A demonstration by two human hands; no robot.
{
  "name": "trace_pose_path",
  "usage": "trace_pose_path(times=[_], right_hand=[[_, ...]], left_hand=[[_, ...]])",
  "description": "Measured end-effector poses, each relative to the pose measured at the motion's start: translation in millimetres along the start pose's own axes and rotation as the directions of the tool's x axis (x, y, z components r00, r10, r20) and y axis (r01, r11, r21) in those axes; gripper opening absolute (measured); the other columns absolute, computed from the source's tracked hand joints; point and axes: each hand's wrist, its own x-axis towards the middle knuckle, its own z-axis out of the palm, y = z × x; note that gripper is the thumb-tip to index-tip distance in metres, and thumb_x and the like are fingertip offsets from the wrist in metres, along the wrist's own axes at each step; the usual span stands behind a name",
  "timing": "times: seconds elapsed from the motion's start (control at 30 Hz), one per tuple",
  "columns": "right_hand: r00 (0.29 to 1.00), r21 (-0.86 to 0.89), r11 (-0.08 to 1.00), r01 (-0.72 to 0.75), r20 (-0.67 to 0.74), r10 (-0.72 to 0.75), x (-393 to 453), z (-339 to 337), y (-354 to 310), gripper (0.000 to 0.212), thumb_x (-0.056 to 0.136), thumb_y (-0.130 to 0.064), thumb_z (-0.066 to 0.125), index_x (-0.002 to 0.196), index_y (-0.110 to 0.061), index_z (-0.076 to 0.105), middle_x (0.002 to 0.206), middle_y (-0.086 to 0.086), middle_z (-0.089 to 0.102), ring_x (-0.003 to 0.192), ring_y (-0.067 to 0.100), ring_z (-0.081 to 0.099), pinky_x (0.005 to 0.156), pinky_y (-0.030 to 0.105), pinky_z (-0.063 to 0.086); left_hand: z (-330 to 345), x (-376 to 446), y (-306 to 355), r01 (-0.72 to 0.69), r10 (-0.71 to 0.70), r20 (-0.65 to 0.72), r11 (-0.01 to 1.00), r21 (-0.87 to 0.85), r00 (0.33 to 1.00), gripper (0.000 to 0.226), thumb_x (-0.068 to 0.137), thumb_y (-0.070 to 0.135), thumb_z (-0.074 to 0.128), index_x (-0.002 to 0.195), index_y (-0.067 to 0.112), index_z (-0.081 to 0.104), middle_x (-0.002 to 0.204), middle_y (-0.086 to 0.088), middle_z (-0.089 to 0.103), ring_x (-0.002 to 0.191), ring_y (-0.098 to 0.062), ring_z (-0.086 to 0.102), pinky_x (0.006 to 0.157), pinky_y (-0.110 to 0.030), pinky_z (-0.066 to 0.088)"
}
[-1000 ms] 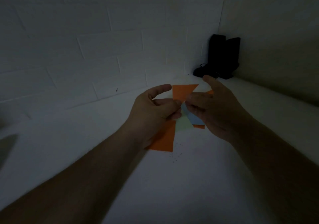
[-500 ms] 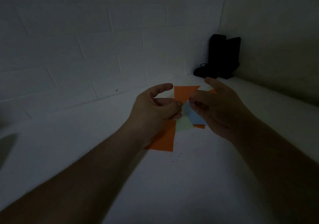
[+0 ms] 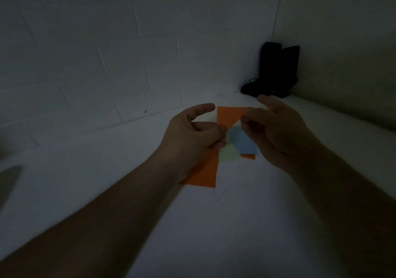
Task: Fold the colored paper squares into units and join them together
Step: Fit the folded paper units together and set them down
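Observation:
In dim light I hold a joined paper piece above the white surface. An orange unit (image 3: 227,117) points up between my hands, and its lower orange flap (image 3: 203,172) hangs under my left wrist. A light blue unit (image 3: 242,141) and a pale green unit (image 3: 228,154) sit in the middle, with a small orange tip (image 3: 248,156) below the blue one. My left hand (image 3: 192,136) pinches the piece at its centre. My right hand (image 3: 276,130) pinches the upper right corner of the orange unit with thumb and fingers.
The white surface (image 3: 214,224) runs to a white brick wall (image 3: 107,53) behind. A black object (image 3: 276,72) with a cord stands in the far right corner. Small dark specks (image 3: 219,194) lie under the paper.
My right hand has slid up and to the right along the orange unit, uncovering more of the blue unit. My left hand and the paper stay almost still.

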Motion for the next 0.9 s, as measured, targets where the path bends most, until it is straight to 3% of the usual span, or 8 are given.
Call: trace_pose_path(times=[0.13,0.4,0.5,0.6,0.67,0.73,0.83,0.9], right_hand=[[1.0,0.024,1.0,-0.004,0.005,0.004,0,0,0,0.067,0.092,0.001,0.063,0.151,-0.014,0.036,0.093,0.012,0.066,0.076,0.013,0.07,0.076,0.027,0.059],[0.999,0.049,0.999,0.016,-0.033,-0.015,1,-3,-2,0.063,0.093,-0.001,0.063,0.15,-0.016,0.039,0.106,0.014,0.065,0.085,0.017,0.069,0.076,0.027,0.059],[0.993,-0.118,0.988,0.096,-0.061,-0.104,4,-8,0,0.065,0.092,-0.005,0.067,0.148,-0.024,0.042,0.096,0.013,0.07,0.085,0.018,0.071,0.074,0.026,0.059],[0.946,-0.561,0.769,0.306,0.092,-0.31,4,-16,-2,0.058,0.092,-0.007,0.068,0.138,-0.038,0.05,0.115,-0.002,0.067,0.102,0.014,0.066,0.078,0.026,0.058],[0.829,-0.773,0.351,0.528,0.381,-0.408,1,-20,-2,0.057,0.086,-0.007,0.072,0.13,-0.039,0.057,0.129,-0.011,0.054,0.108,0.004,0.055,0.088,0.024,0.05],[0.713,-0.776,-0.013,0.631,0.586,-0.386,1,-19,4,0.048,0.079,-0.014,0.081,0.122,-0.029,0.068,0.125,-0.004,0.056,0.109,0.009,0.053,0.092,0.029,0.046],[0.681,-0.751,-0.025,0.66,0.612,-0.402,0,-13,10,0.019,0.08,-0.02,0.082,0.098,-0.025,0.077,0.1,-0.008,0.065,0.092,0.004,0.057,0.085,0.03,0.051],[0.765,-0.784,0.172,0.596,0.49,-0.418,-2,-12,9,0.014,0.082,-0.021,0.08,0.083,-0.032,0.072,0.082,-0.02,0.064,0.079,-0.003,0.06,0.071,0.01,0.046]], left_hand=[[0,0,0,0.0,0.0,0.007,1.0,0.023,1.0,0.044,0.09,0.003,0.074,0.125,0.025,0.059,0.084,-0.016,0.078,0.075,-0.02,0.076,0.086,-0.032,0.063],[-2,2,0,0.01,-0.011,-0.029,1.0,-0.014,1.0,0.041,0.089,0.003,0.077,0.121,0.024,0.063,0.089,-0.012,0.079,0.078,-0.023,0.076,0.079,-0.03,0.063],[-2,3,1,0.041,-0.045,-0.042,0.994,-0.097,0.998,0.046,0.087,0.0,0.077,0.126,0.021,0.064,0.093,-0.006,0.078,0.08,-0.021,0.076,0.078,-0.031,0.063],[-6,4,5,0.09,-0.101,-0.075,0.986,-0.14,0.992,0.051,0.086,-0.004,0.076,0.129,0.022,0.064,0.116,-0.012,0.066,0.077,-0.019,0.074,0.072,-0.028,0.06],[-8,4,7,0.136,-0.146,-0.069,0.983,-0.125,0.987,0.049,0.088,-0.005,0.074,0.127,0.022,0.064,0.118,-0.015,0.06,0.072,-0.017,0.071,0.065,-0.025,0.057],[-9,5,7,0.211,-0.218,-0.021,0.961,-0.178,0.976,0.044,0.09,-0.005,0.069,0.126,0.02,0.065,0.104,-0.015,0.063,0.067,-0.015,0.067,0.058,-0.024,0.054],[-8,4,11,0.37,-0.363,0.083,0.871,-0.322,0.928,0.027,0.095,-0.001,0.06,0.117,0.013,0.069,0.088,-0.009,0.065,0.064,-0.011,0.064,0.057,-0.02,0.055],[-8,2,14,0.439,-0.401,0.181,0.782,-0.442,0.898,0.012,0.098,0.014,0.062,0.098,0.007,0.071,0.085,-0.007,0.063,0.061,-0.011,0.059,0.053,-0.02,0.055]])
